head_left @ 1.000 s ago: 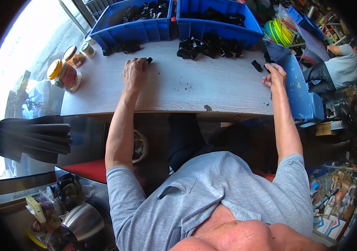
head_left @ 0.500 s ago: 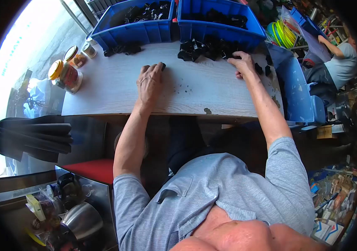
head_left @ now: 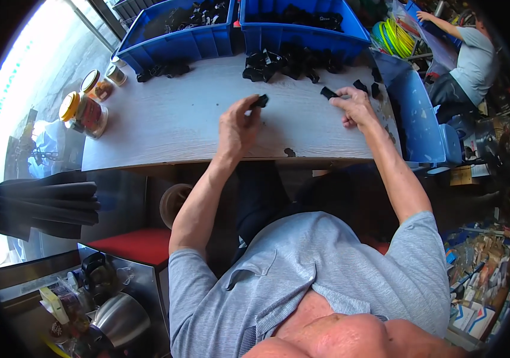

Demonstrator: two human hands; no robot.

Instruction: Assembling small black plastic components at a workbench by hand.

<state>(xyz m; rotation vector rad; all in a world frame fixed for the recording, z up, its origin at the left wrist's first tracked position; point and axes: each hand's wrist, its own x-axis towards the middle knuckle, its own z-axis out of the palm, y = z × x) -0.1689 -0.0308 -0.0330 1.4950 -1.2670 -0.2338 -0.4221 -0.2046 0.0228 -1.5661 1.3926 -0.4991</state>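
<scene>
My left hand is raised over the middle of the pale wood-grain table, thumb and fingers closed on a small black piece. Further right, my right hand pinches another small dark part at its fingertips, with the other fingers curled under. What exactly these parts are is too small to tell. A heap of similar black parts lies beyond the hands, in front of the right blue bin. Beside my right hand, a few loose black pieces rest near the table's right edge.
Two blue bins holding black parts stand along the far edge. Jars, one a yellow-lidded jar, stand at the left. A light-blue tub adjoins the right edge; beyond it a person reaches toward a coil of yellow hose.
My left hand has moved right and turned, bringing its black piece up into view. My right hand has drawn back from the heap with a dark part at its fingertips.
</scene>
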